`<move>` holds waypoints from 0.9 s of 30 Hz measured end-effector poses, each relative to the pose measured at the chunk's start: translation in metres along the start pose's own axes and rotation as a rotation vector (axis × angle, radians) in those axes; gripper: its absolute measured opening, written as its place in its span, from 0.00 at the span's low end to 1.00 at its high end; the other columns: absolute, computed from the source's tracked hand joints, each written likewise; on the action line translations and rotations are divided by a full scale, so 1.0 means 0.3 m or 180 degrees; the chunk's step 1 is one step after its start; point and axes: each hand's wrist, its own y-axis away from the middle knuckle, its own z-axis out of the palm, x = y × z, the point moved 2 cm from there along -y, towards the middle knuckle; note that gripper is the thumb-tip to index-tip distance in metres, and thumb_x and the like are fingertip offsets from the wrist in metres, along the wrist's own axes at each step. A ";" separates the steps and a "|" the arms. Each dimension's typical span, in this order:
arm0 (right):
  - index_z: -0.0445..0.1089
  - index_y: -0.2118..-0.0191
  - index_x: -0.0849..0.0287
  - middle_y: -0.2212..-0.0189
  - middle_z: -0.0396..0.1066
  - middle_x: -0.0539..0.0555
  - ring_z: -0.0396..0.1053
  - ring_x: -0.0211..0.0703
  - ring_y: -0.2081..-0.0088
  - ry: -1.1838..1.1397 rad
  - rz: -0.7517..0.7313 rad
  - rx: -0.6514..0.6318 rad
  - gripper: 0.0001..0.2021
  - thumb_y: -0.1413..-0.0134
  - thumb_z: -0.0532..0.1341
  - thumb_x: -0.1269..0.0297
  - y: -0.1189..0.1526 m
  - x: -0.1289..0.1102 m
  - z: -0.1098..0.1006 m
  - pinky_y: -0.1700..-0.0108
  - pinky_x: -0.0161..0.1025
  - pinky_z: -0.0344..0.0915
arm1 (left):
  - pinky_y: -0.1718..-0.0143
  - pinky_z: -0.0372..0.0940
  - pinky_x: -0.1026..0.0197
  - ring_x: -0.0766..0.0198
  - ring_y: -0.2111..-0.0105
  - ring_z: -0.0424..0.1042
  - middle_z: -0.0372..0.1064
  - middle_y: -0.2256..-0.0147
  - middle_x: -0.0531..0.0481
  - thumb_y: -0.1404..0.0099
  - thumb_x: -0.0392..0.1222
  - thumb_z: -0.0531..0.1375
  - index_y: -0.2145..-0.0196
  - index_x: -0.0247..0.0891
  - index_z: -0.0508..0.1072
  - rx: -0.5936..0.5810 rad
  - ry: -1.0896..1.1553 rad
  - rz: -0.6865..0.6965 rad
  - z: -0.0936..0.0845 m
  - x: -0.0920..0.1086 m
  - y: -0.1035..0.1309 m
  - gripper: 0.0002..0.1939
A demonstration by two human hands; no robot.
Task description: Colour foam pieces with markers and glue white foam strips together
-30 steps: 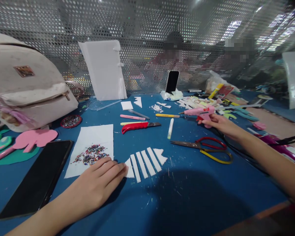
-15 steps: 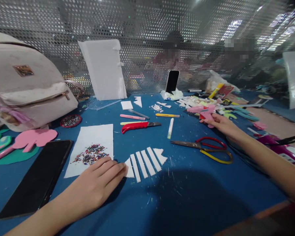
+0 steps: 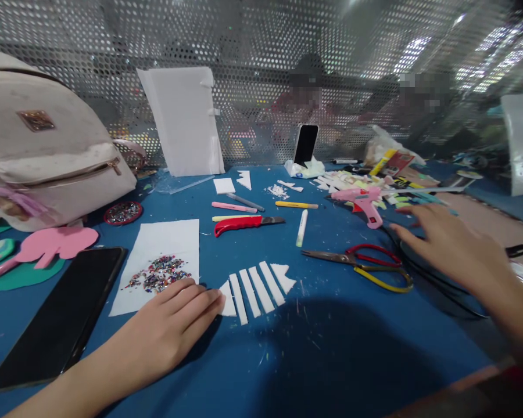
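My left hand [image 3: 169,322] rests palm down at the lower edge of a paper sheet [image 3: 181,235] bearing a heap of colourful glitter bits [image 3: 159,276]. Its thumb and index finger come together on the pointed white foam piece [image 3: 228,301] at the left end of a fish-like row. White foam strips [image 3: 255,292] lie spaced beside it, ending in a notched foam tail [image 3: 283,277]. My right hand [image 3: 448,241], slightly blurred, is open and empty above the table. Just left of it, apart from its fingers, a pink glue gun [image 3: 364,203] lies on its side.
Scissors [image 3: 357,258], a red-handled knife [image 3: 244,223] and several markers [image 3: 296,204] lie mid-table. At left are a large black phone [image 3: 61,319], pink foam shape [image 3: 61,244] and backpack [image 3: 47,145]. Foam scraps [image 3: 331,179] and a propped phone [image 3: 305,145] stand towards the back.
My right hand has let go of the glue gun, which now lies on the table, and has drawn back to the right. My left hand stays at the foam piece.
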 end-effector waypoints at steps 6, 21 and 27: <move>0.70 0.50 0.53 0.58 0.75 0.54 0.74 0.42 0.59 -0.1204 -0.2540 0.0486 0.10 0.31 0.54 0.66 0.172 -0.377 -0.170 0.59 0.37 0.67 | 0.43 0.59 0.45 0.51 0.50 0.69 0.73 0.50 0.37 0.26 0.26 0.49 0.42 0.25 0.69 -0.0048 0.0019 -0.0012 0.008 0.000 0.014 0.19; 0.73 0.57 0.61 0.68 0.74 0.51 0.67 0.39 0.68 -0.1720 -0.4381 0.0867 0.07 0.32 0.58 0.71 0.216 -0.712 -0.043 0.66 0.40 0.61 | 0.44 0.60 0.47 0.53 0.52 0.69 0.73 0.50 0.40 0.24 0.30 0.48 0.42 0.28 0.70 -0.0098 0.0120 -0.0118 0.019 -0.002 0.012 0.18; 0.74 0.55 0.65 0.63 0.78 0.55 0.72 0.39 0.63 -0.2447 -0.4037 0.0559 0.09 0.30 0.55 0.72 0.148 -0.645 -0.025 0.60 0.38 0.69 | 0.35 0.49 0.49 0.54 0.48 0.68 0.73 0.47 0.42 0.26 0.28 0.45 0.40 0.30 0.69 -0.0099 0.0322 -0.0267 0.023 -0.002 0.024 0.22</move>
